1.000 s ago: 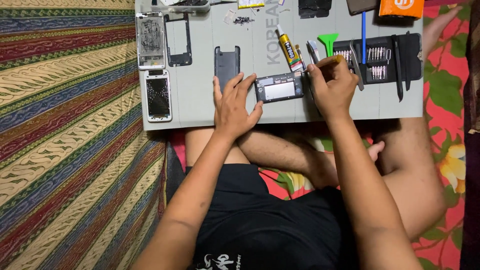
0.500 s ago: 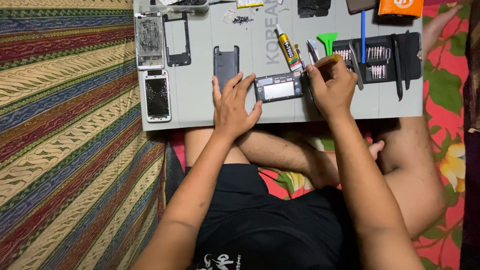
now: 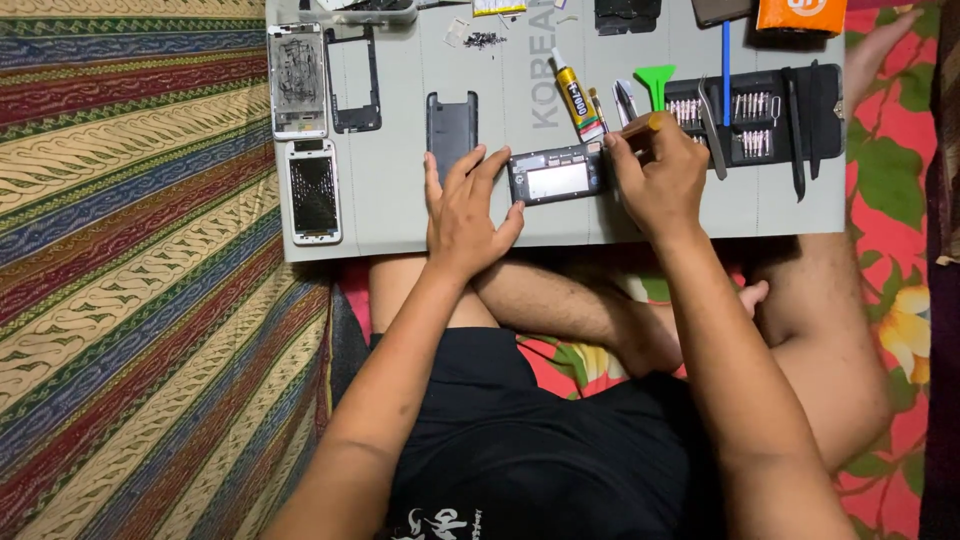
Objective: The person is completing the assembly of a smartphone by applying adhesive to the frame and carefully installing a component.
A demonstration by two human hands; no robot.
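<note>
My left hand [image 3: 462, 212] lies spread at the mat's [image 3: 400, 215] near edge, steadying the opened phone [image 3: 556, 175]; my right hand [image 3: 655, 175] pinches a yellow-tipped tool [image 3: 645, 125] against it.

Small dark phone body [image 3: 556, 175], opened, pale inner plate up, flat on grey mat [image 3: 400, 210], lengthwise left-right.

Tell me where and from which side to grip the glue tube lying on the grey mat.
Grip the glue tube across its yellow body, probably from above, fingers on its two long sides. It lies flat and slanted, the nozzle pointing up-left. The opened phone and the right hand crowd its lower end, so the upper body is freer.
</note>
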